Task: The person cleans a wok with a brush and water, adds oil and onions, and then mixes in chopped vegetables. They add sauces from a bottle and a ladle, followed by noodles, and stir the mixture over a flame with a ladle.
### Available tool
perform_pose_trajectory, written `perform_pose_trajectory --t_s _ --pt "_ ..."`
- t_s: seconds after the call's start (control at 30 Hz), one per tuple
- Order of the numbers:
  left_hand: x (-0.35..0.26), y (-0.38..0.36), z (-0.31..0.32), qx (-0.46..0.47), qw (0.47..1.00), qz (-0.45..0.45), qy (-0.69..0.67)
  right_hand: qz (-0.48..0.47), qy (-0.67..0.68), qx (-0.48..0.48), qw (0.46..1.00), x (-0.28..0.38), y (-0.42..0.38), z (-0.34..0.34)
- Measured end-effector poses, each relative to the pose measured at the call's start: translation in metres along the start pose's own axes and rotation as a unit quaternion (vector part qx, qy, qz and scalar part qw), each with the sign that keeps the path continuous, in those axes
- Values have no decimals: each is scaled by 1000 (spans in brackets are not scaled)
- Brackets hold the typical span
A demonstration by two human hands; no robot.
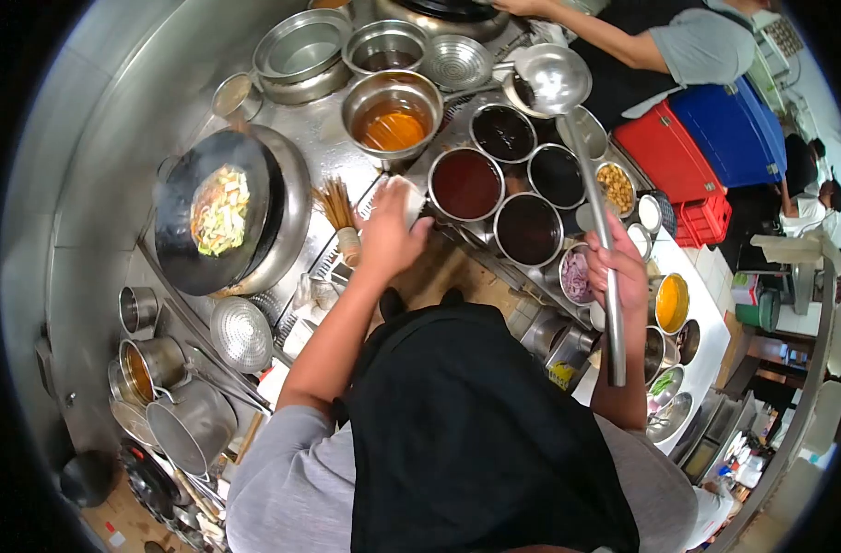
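My right hand [618, 263] is wrapped round the long steel handle of a ladle [551, 81]. The ladle's round bowl is raised over the sauce pots and looks bare. A folded white cloth [413, 199] lies between the thumb and fingers of my left hand [390, 230], at the counter's edge. Just left of that hand stands a bundled bamboo brush [339, 217]. Further left, a black wok [176, 230] sits tilted on its burner ring, with chopped vegetables [221, 212] in it.
Metal pots of dark sauce [466, 184] stand ahead, beside a bowl of amber liquid [391, 124]. A perforated strainer [241, 334] and steel pots [192, 429] are at lower left. A co-worker's arm [614, 37] reaches in near red and blue boxes [669, 147].
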State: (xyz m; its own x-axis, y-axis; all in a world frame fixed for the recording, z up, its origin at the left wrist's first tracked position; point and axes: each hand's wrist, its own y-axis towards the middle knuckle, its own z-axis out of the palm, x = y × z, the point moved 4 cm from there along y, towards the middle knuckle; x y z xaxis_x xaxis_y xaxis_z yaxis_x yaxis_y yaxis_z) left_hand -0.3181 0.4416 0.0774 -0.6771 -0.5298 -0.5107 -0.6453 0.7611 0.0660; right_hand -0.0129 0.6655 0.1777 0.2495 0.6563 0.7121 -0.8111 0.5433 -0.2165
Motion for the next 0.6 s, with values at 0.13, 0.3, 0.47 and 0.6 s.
perform_pose_trajectory --t_s 0.13,0.3,0.47,0.6 --pt "111 -51 -64 -30 978 -171 112 -5 -102 -9 995 11 -11 73" --pt "194 -111 -118 -38 946 -260 191 71 -226 -15 971 -47 -2 177" --pt "221 -133 -122 -24 953 -252 166 236 -309 168 906 -181 71 261" --pt "221 -140 -123 -78 968 -202 125 -222 -563 323 728 -370 190 255"
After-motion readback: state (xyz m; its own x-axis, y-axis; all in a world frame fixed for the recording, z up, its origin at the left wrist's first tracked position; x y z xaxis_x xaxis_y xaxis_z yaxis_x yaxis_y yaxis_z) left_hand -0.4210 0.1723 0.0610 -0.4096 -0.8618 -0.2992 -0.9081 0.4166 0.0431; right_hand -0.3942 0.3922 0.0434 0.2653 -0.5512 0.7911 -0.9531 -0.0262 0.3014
